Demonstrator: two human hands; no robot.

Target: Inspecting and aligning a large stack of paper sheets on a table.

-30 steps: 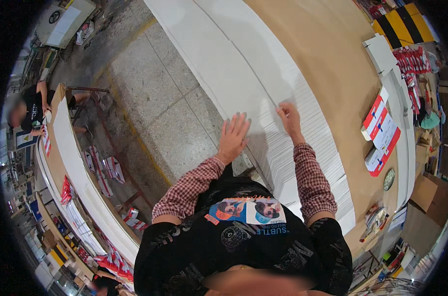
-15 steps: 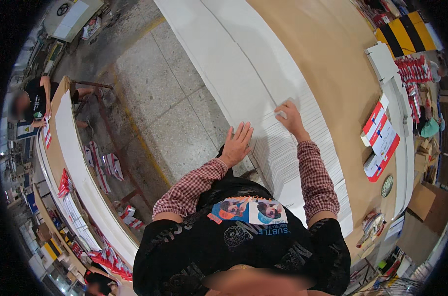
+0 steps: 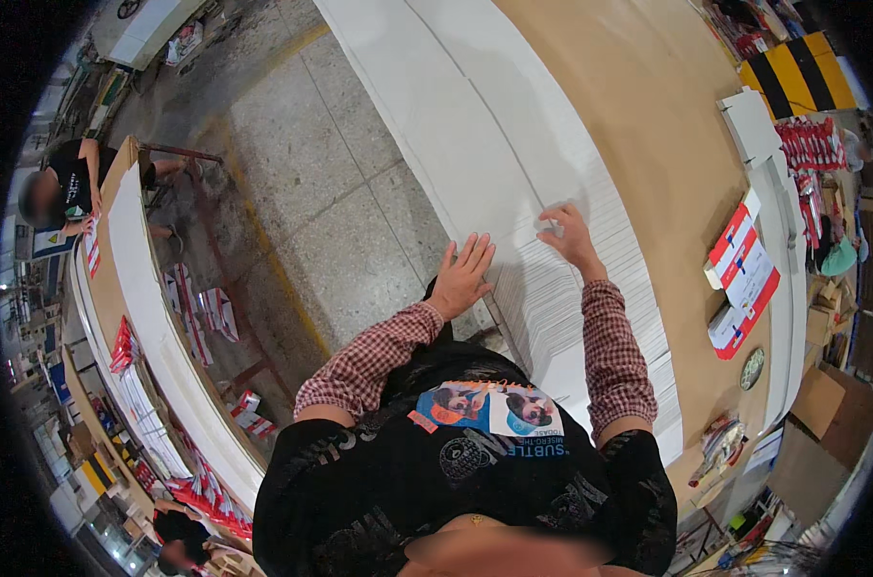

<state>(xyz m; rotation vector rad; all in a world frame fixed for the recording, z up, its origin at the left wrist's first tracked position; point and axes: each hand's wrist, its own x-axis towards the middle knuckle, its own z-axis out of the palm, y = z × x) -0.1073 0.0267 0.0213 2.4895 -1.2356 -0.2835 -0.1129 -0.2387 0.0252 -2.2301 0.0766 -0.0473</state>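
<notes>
Two rows of overlapping white paper or card sheets (image 3: pixel 456 125) run away from me along the table, with a dark seam between them. My left hand (image 3: pixel 463 277) lies flat with fingers spread on the left edge of the left row. Over the right row, just beside the seam, my right hand (image 3: pixel 571 238) is curled, thumb and index finger bent toward each other. Whatever may be between those fingers is too small to make out. Close to my body, the sheets fan out in many thin stepped edges (image 3: pixel 542 308).
Brown board (image 3: pixel 638 115) covers the table right of the sheets, with red-and-white cartons (image 3: pixel 744 274) on it. A round patterned object (image 3: pixel 753 368) lies nearer. Across the floor aisle at left, a co-worker (image 3: pixel 71 188) works at another long table (image 3: pixel 134 231).
The view has shifted slightly. My right hand's fingers look a little looser over the seam; my left hand stays flat at the edge. Another person shows more at the lower left.
</notes>
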